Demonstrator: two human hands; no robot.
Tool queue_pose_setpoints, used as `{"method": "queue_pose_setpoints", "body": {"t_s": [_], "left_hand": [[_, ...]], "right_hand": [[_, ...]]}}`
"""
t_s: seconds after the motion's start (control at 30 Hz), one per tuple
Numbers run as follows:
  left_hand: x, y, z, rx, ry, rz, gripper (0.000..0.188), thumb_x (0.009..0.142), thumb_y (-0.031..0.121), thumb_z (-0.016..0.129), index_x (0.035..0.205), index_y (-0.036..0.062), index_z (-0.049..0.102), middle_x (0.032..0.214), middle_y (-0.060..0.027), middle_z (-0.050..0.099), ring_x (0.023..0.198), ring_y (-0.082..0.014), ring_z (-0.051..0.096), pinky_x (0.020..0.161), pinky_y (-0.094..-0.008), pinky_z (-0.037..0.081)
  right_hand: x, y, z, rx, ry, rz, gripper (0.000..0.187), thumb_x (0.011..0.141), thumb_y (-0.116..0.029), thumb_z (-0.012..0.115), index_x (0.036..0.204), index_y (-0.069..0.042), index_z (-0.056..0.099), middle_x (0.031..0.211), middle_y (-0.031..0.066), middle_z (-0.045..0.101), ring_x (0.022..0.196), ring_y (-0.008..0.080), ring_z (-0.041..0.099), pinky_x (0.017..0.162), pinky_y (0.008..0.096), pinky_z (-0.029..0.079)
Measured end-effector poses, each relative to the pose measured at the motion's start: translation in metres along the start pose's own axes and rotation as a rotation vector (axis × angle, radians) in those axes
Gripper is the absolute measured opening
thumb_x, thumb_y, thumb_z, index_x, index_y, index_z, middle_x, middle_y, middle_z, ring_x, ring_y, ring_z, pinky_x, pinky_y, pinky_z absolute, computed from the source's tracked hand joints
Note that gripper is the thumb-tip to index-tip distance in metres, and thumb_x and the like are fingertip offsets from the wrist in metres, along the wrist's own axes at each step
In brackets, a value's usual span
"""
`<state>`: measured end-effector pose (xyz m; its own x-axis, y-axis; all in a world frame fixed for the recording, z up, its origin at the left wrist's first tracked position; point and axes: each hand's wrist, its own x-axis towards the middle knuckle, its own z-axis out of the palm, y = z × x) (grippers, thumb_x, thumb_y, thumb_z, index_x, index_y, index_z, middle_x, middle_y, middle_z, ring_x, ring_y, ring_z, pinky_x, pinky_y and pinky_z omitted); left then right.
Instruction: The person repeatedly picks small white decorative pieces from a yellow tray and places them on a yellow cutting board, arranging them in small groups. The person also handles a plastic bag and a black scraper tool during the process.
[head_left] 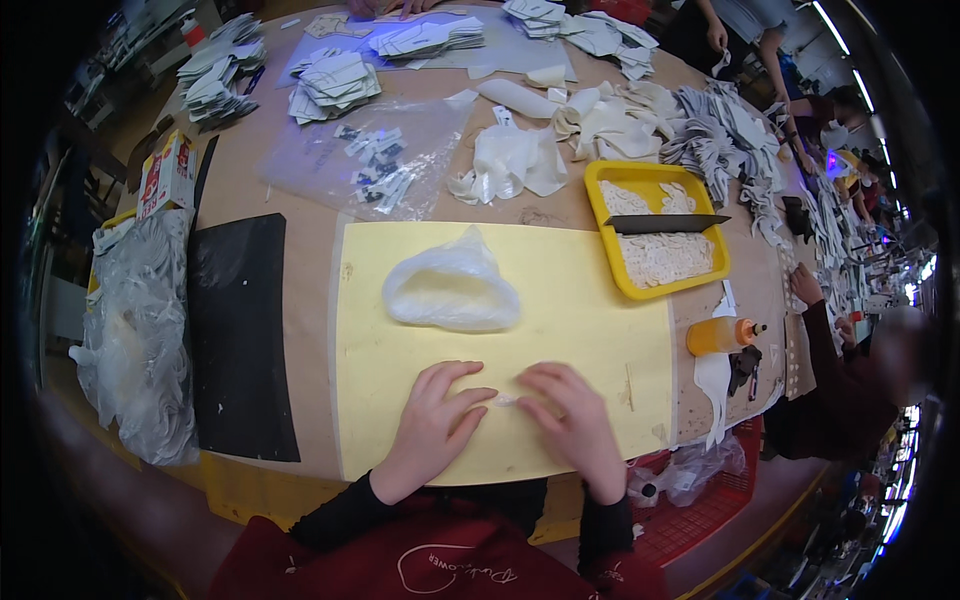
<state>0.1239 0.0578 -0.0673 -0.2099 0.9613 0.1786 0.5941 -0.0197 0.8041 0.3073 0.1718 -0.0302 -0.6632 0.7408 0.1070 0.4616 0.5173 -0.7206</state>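
Black-sleeved forearms (345, 512) meet the near edge of the brown-papered tabletop (312, 300) — bare left hand (432, 420) and bare right hand (574, 412) angle inward, fingers bent, the right blurred.

The fisheye looks down and forward from head height, close above the left hand (437, 415) and right hand (573, 415) at lower centre; the blurred right edge probably shows farther distance.
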Motion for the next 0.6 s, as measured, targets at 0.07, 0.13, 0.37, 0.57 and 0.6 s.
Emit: {"method": "queue_pose_setpoints", "body": {"t_s": [0.07,0.13,0.37,0.57,0.6], "left_hand": [[0.000,0.001,-0.001,0.076,-0.051,0.088,0.028,0.090,0.015,0.073,0.118,0.0142,0.077,0.143,-0.0110,0.058,0.133,-0.0361,0.050,0.106,-0.0470,0.045],[-0.002,0.002,0.001,0.193,-0.119,0.123,0.033,0.092,0.019,0.071,0.125,0.0178,0.073,0.149,-0.0093,0.054,0.136,-0.0358,0.048,0.110,-0.0493,0.041],[0.001,0.009,0.006,0.384,-0.186,0.134,0.050,0.097,0.030,0.066,0.145,0.0188,0.060,0.157,-0.0112,0.047,0.146,-0.0388,0.040,0.118,-0.0529,0.032],[0.001,0.011,0.003,0.367,-0.188,0.139,0.047,0.099,0.030,0.064,0.144,0.0161,0.059,0.157,-0.0108,0.047,0.146,-0.0361,0.041,0.118,-0.0515,0.032],[-0.001,0.012,0.003,0.353,-0.195,0.130,0.046,0.099,0.029,0.065,0.143,0.0160,0.059,0.156,-0.0110,0.048,0.146,-0.0362,0.041,0.118,-0.0519,0.032]], "right_hand": [[0.016,0.012,-0.035,-0.139,0.100,-0.027,0.022,0.090,-0.006,0.072,0.112,-0.003,0.071,0.111,0.0146,0.068,0.108,0.0342,0.066,0.092,0.0408,0.053],[0.037,0.031,-0.069,-0.275,0.233,-0.021,0.024,0.090,-0.004,0.071,0.114,-0.002,0.071,0.112,0.0154,0.069,0.110,0.0347,0.066,0.092,0.0400,0.053],[0.109,0.118,-0.106,-0.345,0.213,0.010,0.019,0.084,-0.003,0.076,0.103,0.000,0.073,0.098,0.0135,0.066,0.088,0.0296,0.065,0.078,0.0355,0.051],[0.106,0.126,-0.099,-0.257,0.244,0.045,0.017,0.084,-0.001,0.076,0.100,0.001,0.074,0.091,0.0107,0.062,0.078,0.0213,0.062,0.073,0.0313,0.050],[0.104,0.126,-0.100,-0.199,0.213,0.091,0.015,0.084,-0.001,0.075,0.099,0.002,0.074,0.091,0.0106,0.062,0.077,0.0206,0.062,0.072,0.0308,0.050]]}}
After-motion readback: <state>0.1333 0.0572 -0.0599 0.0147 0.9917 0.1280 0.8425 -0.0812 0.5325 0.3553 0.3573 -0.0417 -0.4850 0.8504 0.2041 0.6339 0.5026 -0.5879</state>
